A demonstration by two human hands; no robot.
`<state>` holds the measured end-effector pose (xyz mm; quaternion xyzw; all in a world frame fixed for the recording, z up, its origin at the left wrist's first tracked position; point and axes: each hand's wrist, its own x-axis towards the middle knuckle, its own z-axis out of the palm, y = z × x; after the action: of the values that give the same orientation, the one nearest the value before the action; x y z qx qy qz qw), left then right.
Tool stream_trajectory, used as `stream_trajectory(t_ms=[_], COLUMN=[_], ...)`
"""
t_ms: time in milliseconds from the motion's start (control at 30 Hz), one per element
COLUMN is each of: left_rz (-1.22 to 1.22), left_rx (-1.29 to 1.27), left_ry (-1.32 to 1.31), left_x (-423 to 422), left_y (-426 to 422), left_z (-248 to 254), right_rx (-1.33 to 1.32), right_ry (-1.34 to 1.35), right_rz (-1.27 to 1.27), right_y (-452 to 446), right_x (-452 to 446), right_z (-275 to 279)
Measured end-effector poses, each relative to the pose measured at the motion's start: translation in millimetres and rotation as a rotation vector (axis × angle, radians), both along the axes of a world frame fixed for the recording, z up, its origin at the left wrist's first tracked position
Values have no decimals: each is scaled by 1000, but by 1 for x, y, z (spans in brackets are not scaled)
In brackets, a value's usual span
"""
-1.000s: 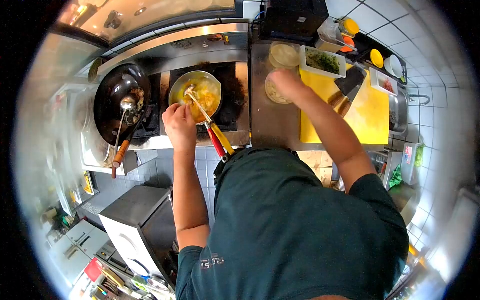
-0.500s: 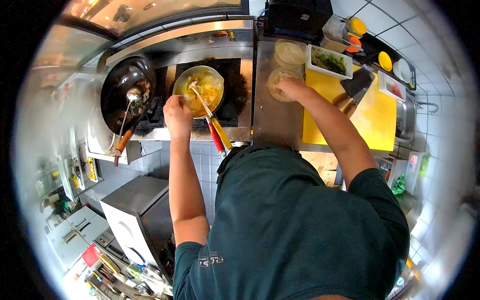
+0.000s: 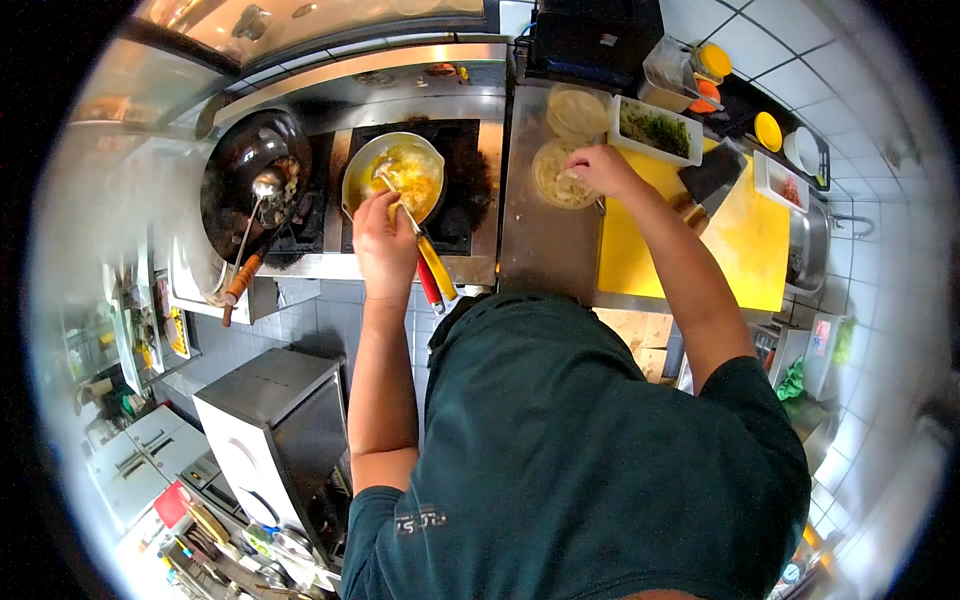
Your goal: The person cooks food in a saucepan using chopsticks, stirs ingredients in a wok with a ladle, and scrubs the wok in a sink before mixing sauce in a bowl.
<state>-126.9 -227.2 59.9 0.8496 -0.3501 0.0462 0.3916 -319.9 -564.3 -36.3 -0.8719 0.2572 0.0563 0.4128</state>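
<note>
My left hand [image 3: 384, 240] is over the near rim of a pan [image 3: 438, 165], its fingers curled together; whatever they may hold is hidden. Yellow, bubbling food [image 3: 418, 180] fills the pan. A metal spoon [image 3: 390, 184] rests in it, with its handle running beside my left fingers. Red [image 3: 428, 280] and yellow [image 3: 437, 268] handles stick out toward me. Above a round clear bowl [image 3: 545, 190] of pale pieces, my right hand [image 3: 603, 170] has its fingers pinched together, with pale food pieces at the tips.
Left on the stove sits a dark wok [image 3: 225, 195] with a ladle [image 3: 268, 183]. A second bowl [image 3: 578, 108], a tray of chopped greens [image 3: 655, 130], a cleaver [image 3: 712, 178] and a yellow board [image 3: 745, 255] are on the right. Beyond is a sink [image 3: 815, 245].
My left hand has moved right, to the pan's near side by the spoon handle. My right hand has risen slightly and shifted right from inside the bowl, uncovering more pale pieces.
</note>
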Motion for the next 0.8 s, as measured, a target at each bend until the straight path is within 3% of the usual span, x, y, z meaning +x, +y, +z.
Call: stream_trajectory(t_ms=[133, 233, 333, 467, 567, 800], left_rz=[-60, -82, -94, -81, -74, -68], left_rx=[-22, -41, -32, -15, -44, -52], left_ry=[75, 100, 117, 141, 151, 74], left_x=[-16, -23, -27, -27, -28, -25], left_y=[-11, -15, -13, -9, -6, 7], left_z=[-9, -12, -11, -8, -3, 2], right_rx=[61, -259, -280, -392, -453, -202], right_ry=[40, -123, 43, 340, 253, 307], right_rz=[-171, -59, 196, 306, 327, 145], right_y=[-2, 2, 14, 31, 31, 15], right_x=[-4, -6, 0, 11, 15, 17], right_z=[12, -5, -10, -28, -51, -14])
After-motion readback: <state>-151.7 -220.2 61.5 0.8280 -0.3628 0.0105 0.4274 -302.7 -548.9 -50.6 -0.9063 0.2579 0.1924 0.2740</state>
